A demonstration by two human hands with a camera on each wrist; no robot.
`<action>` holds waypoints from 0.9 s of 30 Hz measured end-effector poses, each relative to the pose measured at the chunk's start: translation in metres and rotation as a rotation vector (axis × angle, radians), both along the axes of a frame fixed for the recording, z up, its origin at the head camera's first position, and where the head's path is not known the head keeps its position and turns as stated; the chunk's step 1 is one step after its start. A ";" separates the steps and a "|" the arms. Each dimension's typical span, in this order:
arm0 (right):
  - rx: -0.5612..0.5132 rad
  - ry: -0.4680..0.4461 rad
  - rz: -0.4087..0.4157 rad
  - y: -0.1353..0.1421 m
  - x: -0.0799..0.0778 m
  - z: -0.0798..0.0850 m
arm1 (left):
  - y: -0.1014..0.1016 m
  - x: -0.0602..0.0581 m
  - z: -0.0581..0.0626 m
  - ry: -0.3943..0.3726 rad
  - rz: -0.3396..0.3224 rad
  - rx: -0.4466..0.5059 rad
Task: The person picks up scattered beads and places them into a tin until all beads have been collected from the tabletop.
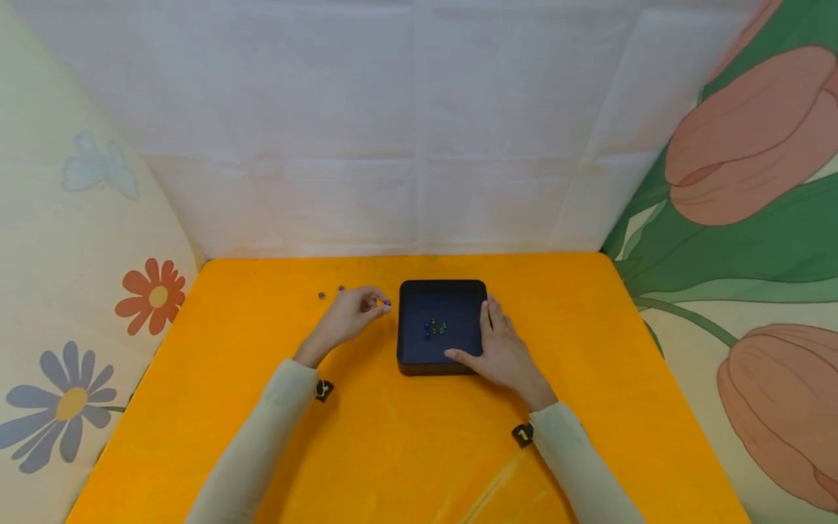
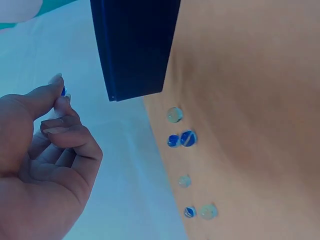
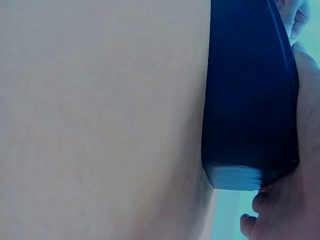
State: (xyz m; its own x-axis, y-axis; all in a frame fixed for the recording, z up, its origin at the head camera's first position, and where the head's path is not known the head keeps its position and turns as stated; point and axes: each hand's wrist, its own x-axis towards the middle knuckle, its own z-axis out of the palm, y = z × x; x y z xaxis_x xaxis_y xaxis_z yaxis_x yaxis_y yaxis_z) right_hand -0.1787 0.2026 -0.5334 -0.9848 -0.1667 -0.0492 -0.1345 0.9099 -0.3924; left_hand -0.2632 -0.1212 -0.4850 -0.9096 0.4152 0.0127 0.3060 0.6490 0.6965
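Orange table (image 1: 393,437): we're seeing left hand (image 1: 347,316) pinching marble (image 2: 63,91) beside tray's (image 1: 425,370) left edge, right hand (image 1: 504,353) resting spread opposite

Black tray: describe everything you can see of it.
The black tray is square, shallow and open-topped, with rounded corners, a plain raised wall and a dark, navy-looking floor. Its material looks like plastic, though that cannot be confirmed. It sits upright on the orange-covered table, toward the far edge. A small cluster of blue and greenish marbles lies on its floor. The right hand rests against its right side, the thumb reaching over the near right corner.
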 end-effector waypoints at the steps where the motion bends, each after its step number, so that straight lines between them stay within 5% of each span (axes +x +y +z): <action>1: -0.003 0.000 -0.001 0.000 0.000 0.000 | 0.002 0.000 0.002 -0.003 -0.002 0.004; 27: -0.004 -0.015 -0.002 0.002 -0.001 0.000 | 0.039 -0.012 0.021 0.029 -0.027 0.010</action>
